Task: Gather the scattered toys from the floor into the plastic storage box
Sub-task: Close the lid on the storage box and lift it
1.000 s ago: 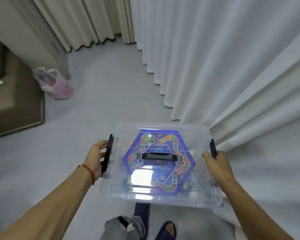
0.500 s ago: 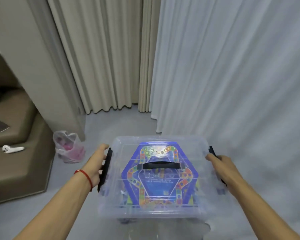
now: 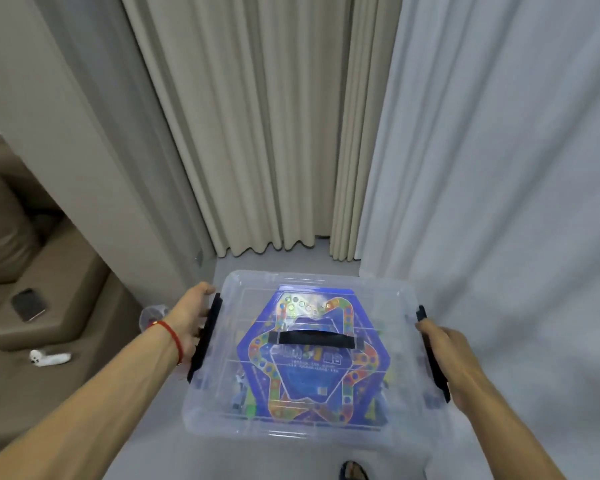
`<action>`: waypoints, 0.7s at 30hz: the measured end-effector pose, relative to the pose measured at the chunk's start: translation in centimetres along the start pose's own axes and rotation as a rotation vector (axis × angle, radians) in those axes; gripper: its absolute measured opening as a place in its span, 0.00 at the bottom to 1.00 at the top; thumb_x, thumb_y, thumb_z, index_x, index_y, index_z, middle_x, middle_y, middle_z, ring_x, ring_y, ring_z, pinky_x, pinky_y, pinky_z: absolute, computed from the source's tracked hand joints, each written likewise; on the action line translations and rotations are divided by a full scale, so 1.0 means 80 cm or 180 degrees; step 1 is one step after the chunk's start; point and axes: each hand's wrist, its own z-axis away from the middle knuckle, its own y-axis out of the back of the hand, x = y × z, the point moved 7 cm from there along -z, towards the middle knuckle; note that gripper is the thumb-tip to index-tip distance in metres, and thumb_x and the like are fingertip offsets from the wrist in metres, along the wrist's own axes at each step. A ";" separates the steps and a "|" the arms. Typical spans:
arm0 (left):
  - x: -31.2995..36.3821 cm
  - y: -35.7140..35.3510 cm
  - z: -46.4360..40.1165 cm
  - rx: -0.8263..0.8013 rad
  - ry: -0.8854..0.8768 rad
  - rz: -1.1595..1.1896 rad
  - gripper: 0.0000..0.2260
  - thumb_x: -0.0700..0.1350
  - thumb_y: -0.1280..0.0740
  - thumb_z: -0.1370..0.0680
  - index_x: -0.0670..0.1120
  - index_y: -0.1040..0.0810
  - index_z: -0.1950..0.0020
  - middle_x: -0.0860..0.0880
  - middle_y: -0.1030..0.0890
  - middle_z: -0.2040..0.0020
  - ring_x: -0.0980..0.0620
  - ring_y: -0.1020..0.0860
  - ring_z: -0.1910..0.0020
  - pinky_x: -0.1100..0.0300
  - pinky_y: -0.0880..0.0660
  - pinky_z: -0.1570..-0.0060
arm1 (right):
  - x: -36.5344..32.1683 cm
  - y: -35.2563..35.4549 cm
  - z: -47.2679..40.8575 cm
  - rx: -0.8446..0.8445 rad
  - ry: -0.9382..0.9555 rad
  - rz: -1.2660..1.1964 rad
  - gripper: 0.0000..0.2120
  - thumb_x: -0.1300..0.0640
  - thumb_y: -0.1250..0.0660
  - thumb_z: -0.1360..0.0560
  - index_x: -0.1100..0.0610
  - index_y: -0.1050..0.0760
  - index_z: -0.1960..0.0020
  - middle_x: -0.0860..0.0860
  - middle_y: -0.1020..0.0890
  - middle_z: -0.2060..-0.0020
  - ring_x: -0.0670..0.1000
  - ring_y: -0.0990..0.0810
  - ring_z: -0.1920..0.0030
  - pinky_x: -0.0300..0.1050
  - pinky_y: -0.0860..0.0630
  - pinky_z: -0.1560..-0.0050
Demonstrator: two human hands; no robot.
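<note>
- The plastic storage box (image 3: pixel 305 358) hangs between both hands, lid on, off the floor (image 3: pixel 257 265).
- Toys look packed inside, under the blue game board (image 3: pixel 314 362); gathering seems finished.
- Left hand (image 3: pixel 191 320) and right hand (image 3: pixel 447 355) grasp the box's side latches.
- No stray toys show on what floor is visible.

beige curtains (image 3: pixel 257 133), brown sofa (image 3: pixel 32 289), phone (image 3: pixel 28 304)

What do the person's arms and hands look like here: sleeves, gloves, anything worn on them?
Both forearms are bare as far as the frame shows, with no sleeves in view. The left hand and right hand wear no gloves. A thin red string bracelet circles the left wrist. No rings or watch can be made out.
</note>
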 end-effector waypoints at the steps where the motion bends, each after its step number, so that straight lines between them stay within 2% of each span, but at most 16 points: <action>1: 0.024 -0.005 -0.016 0.0024 0.0039 0.0014 0.19 0.60 0.37 0.29 0.44 0.25 0.57 0.45 0.27 0.62 0.45 0.31 0.67 0.59 0.33 0.67 | -0.024 -0.006 -0.029 -0.0077 0.0034 0.0017 0.19 0.41 0.35 0.29 0.59 0.29 0.61 0.54 0.29 0.71 0.53 0.31 0.71 0.47 0.35 0.66; 4: 0.084 -0.012 -0.060 0.0129 0.0206 0.0115 0.19 0.61 0.36 0.33 0.45 0.24 0.57 0.44 0.26 0.60 0.45 0.30 0.65 0.58 0.33 0.64 | -0.110 -0.025 -0.122 -0.0242 0.0146 0.0198 0.25 0.40 0.35 0.28 0.64 0.26 0.56 0.54 0.26 0.70 0.54 0.28 0.70 0.48 0.32 0.65; 6: 0.119 -0.014 -0.083 0.0104 0.0367 0.0264 0.21 0.61 0.36 0.32 0.44 0.24 0.55 0.43 0.25 0.59 0.44 0.29 0.62 0.56 0.32 0.60 | -0.174 -0.047 -0.175 -0.0319 0.0211 0.0371 0.27 0.37 0.36 0.31 0.63 0.26 0.57 0.55 0.24 0.70 0.56 0.26 0.69 0.48 0.30 0.65; 9: 0.176 -0.010 -0.146 0.0042 0.0388 0.0529 0.25 0.62 0.37 0.31 0.43 0.23 0.47 0.41 0.23 0.52 0.42 0.26 0.55 0.49 0.31 0.49 | -0.265 -0.096 -0.259 -0.0401 0.0405 0.0570 0.23 0.37 0.35 0.32 0.59 0.26 0.59 0.55 0.24 0.70 0.57 0.23 0.68 0.49 0.29 0.64; 12: 0.234 0.002 -0.218 0.0041 0.0398 0.0640 0.26 0.60 0.36 0.33 0.43 0.22 0.44 0.39 0.22 0.49 0.39 0.25 0.52 0.47 0.31 0.44 | -0.347 -0.169 -0.342 -0.0542 0.0542 0.0867 0.21 0.42 0.34 0.29 0.62 0.25 0.58 0.58 0.20 0.69 0.59 0.21 0.68 0.50 0.26 0.64; 13: 0.253 0.008 -0.245 0.0046 0.0383 0.0701 0.23 0.59 0.36 0.33 0.44 0.22 0.47 0.40 0.22 0.52 0.40 0.25 0.55 0.48 0.30 0.46 | -0.369 -0.195 -0.369 -0.0510 0.0534 0.0983 0.22 0.42 0.33 0.30 0.63 0.23 0.56 0.60 0.18 0.65 0.61 0.19 0.65 0.52 0.24 0.63; 15: 0.293 0.018 -0.298 -0.0004 0.0342 0.0895 0.15 0.56 0.37 0.32 0.45 0.24 0.57 0.43 0.24 0.64 0.44 0.27 0.66 0.55 0.28 0.59 | -0.408 -0.250 -0.418 -0.0459 0.0528 0.1055 0.24 0.41 0.32 0.33 0.62 0.22 0.51 0.61 0.16 0.60 0.62 0.17 0.62 0.54 0.20 0.61; 17: 0.335 0.031 -0.349 -0.0004 0.0357 0.1033 0.10 0.53 0.37 0.31 0.47 0.28 0.63 0.46 0.28 0.70 0.46 0.31 0.72 0.60 0.30 0.68 | -0.448 -0.307 -0.462 -0.0439 0.0488 0.1149 0.24 0.42 0.32 0.33 0.62 0.22 0.51 0.60 0.16 0.59 0.62 0.16 0.62 0.54 0.19 0.61; 21: 0.401 0.064 -0.447 0.0250 0.0326 0.1180 0.08 0.51 0.37 0.27 0.47 0.28 0.59 0.46 0.27 0.63 0.46 0.30 0.66 0.59 0.31 0.67 | -0.512 -0.422 -0.546 -0.0616 0.0561 0.1306 0.17 0.47 0.32 0.28 0.60 0.20 0.52 0.58 0.15 0.61 0.59 0.16 0.62 0.51 0.19 0.62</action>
